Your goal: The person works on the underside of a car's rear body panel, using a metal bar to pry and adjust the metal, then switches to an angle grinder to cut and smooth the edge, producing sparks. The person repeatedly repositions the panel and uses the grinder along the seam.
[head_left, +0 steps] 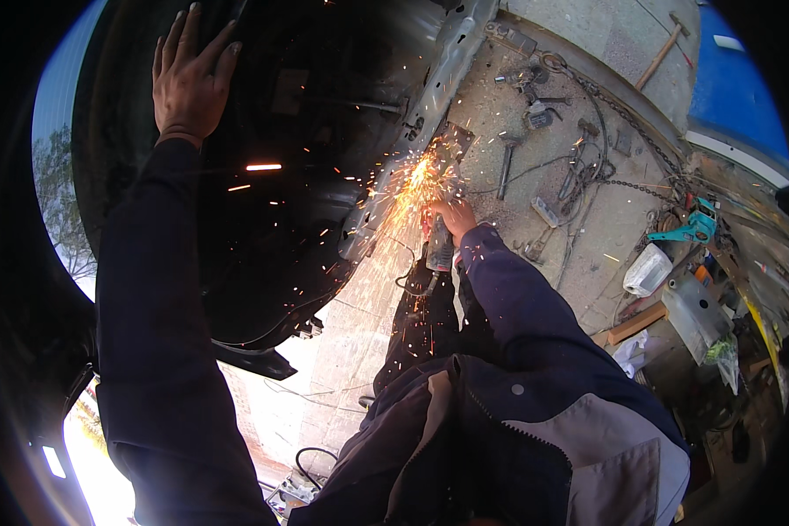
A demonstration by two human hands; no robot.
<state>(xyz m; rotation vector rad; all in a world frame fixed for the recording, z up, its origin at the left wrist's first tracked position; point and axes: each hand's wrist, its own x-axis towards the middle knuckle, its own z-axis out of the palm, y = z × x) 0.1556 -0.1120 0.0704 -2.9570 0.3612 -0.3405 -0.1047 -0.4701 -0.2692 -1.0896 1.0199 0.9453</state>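
My right hand (456,218) is closed around a power grinder (441,254), its body pointing down toward my legs. A dense spray of orange sparks hides the grinder's front end and the spot where it meets the pale metal edge (447,74) of a vehicle body. Up at the far left, my left hand (187,88) lies with fingers stretched out against a dark vehicle panel (118,96) and holds nothing. Between the two hands is the vehicle's dark interior (263,219), with sparks flying across it.
On the concrete floor to the right lie a hammer (505,167), a chain (636,187), cables and several metal tools. A long-handled hammer (662,57) rests farther back. At right are a teal tool (694,224), a white container (648,270) and a wood block (636,323).
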